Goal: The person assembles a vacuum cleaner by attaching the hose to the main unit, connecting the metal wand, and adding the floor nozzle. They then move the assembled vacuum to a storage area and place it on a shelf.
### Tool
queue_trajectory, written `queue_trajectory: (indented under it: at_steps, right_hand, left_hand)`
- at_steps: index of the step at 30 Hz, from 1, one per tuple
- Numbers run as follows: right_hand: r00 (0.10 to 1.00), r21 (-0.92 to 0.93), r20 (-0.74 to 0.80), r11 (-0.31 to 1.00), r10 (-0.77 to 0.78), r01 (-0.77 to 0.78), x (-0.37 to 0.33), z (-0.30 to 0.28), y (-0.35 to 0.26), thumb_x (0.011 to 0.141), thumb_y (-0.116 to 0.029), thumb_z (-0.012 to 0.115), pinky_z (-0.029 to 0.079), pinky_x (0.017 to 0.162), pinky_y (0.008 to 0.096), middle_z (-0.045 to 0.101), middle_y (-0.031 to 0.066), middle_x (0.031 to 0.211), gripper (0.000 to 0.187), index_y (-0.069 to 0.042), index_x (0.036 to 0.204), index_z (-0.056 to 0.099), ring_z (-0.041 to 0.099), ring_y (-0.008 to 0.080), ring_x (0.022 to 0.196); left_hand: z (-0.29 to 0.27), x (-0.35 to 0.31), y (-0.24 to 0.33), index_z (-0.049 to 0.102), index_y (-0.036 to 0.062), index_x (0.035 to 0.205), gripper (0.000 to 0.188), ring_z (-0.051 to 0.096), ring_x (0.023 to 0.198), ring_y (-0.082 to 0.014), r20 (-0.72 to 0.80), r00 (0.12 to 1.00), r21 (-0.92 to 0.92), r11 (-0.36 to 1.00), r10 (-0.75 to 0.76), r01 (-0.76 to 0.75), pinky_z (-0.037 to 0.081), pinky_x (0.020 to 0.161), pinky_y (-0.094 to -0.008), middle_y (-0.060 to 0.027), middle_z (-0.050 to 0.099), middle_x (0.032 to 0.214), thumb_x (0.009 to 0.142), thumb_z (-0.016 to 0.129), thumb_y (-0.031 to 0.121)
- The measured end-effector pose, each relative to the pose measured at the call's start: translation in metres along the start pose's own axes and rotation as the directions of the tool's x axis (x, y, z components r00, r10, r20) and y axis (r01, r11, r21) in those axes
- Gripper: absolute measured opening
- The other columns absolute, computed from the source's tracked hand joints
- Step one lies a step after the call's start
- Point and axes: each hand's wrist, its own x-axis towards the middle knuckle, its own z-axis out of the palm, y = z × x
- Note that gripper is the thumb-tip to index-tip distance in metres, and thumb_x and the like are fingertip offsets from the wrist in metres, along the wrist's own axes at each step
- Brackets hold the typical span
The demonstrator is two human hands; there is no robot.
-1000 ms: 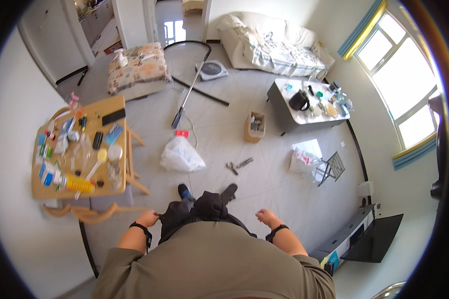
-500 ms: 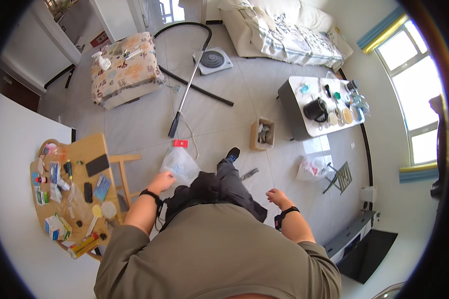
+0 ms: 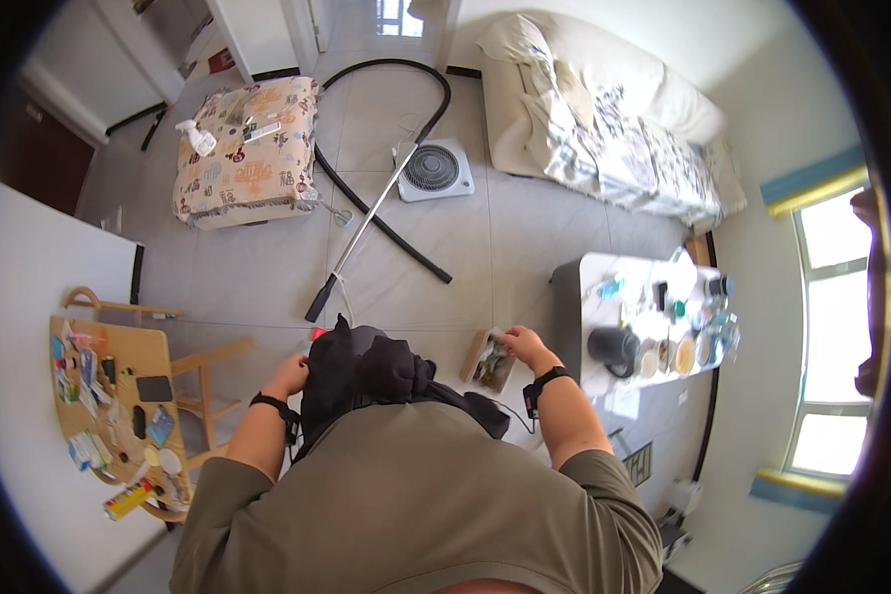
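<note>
My left hand (image 3: 289,376) hangs beside the dark trousers, its fingers curled closed with nothing visible in them. Just past it, a corner of a red box (image 3: 318,334) shows on the floor, the rest covered by my dark clothing (image 3: 366,366). My right hand (image 3: 518,343), fingers also curled and no object showing, overlaps the corner of an open cardboard box (image 3: 475,358) with small items inside. Whether it touches that box cannot be told. Black bands with small devices circle both wrists. Ahead lies a vacuum wand (image 3: 368,220) with a black hose (image 3: 444,84).
A square white fan (image 3: 436,170) lies on the floor beyond the wand. To the right stands a white-topped table (image 3: 604,287) with a black kettle (image 3: 614,348). At left is a cluttered wooden table (image 3: 124,346); farther off are a covered ottoman (image 3: 252,173) and a sofa (image 3: 604,148).
The view has moved forward, so the cardboard box and white-topped table are nearer. My right hand has swung up over the box's corner. The clear plastic bag near my left hand is now mostly hidden.
</note>
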Motion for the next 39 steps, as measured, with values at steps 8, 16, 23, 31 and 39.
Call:
queue_trajectory:
  at_steps: [8,16,23,31,39]
  right_hand:
    - [0.993,-0.308,0.061,0.945,-0.097,0.111,0.129,-0.090,-0.104,0.080,-0.037,0.064,0.049,0.078,0.0357,0.067,0.0146,0.094,0.042,-0.003,0.104,0.063,0.063,0.0266,0.089]
    - [0.997,-0.469,-0.016,0.881,-0.076,0.060,0.237,-0.191,-0.206,0.077,-0.038,0.065,0.050,0.080,0.0384,0.067,0.0162,0.095,0.042,-0.003,0.101,0.064,0.063,0.0293,0.091]
    - [0.982,-0.779,0.174,0.600,-0.077,0.185,0.404,-0.244,-0.300,0.073,-0.037,0.070,0.045,0.091,0.0411,0.056,0.0170,0.116,0.048,-0.009,0.111,0.060,0.054,0.0333,0.108]
    - [0.926,-0.864,0.323,0.340,-0.193,0.372,0.661,-0.186,-0.381,0.070,-0.032,0.073,0.046,0.090,0.0435,0.055,0.0146,0.115,0.054,-0.008,0.114,0.054,0.053,0.0329,0.110]
    - [0.827,-0.908,0.354,0.050,-0.437,0.416,0.858,-0.060,-0.356,0.077,-0.017,0.062,0.048,0.083,0.0412,0.054,0.0123,0.114,0.041,-0.010,0.116,0.052,0.053,0.0302,0.108]
  left_hand:
    - [-0.012,0.131,0.118,0.066,0.0057,0.097,0.027,0.061,0.093,-0.0357,-0.045,0.999,0.058,0.998,0.026,-0.023,0.049,0.081,-0.0417,-0.0183,0.066,0.098,0.081,0.054,0.023]
    - [-0.087,0.259,0.221,0.065,0.0034,0.097,0.028,0.062,0.092,-0.0341,0.031,0.999,-0.015,0.999,-0.036,0.037,0.048,0.081,-0.0397,-0.0185,0.066,0.096,0.081,0.056,0.024]
    - [-0.084,0.302,0.237,0.065,0.0033,0.096,0.028,0.063,0.084,-0.0293,-0.074,0.981,-0.258,0.953,-0.181,0.157,0.050,0.075,-0.0369,-0.0158,0.066,0.087,0.079,0.062,0.025]
    - [-0.004,0.313,0.278,0.056,0.0022,0.120,0.060,0.055,0.108,-0.0348,0.051,0.896,-0.235,0.866,-0.442,0.441,0.044,0.094,-0.0389,-0.0226,0.058,0.114,0.075,0.069,0.040]
    - [0.071,0.384,0.276,0.029,0.0136,0.143,0.099,0.033,0.127,-0.0461,0.149,0.785,-0.162,0.768,-0.602,0.620,0.034,0.104,-0.0442,-0.0308,0.017,0.145,0.062,0.078,0.042]
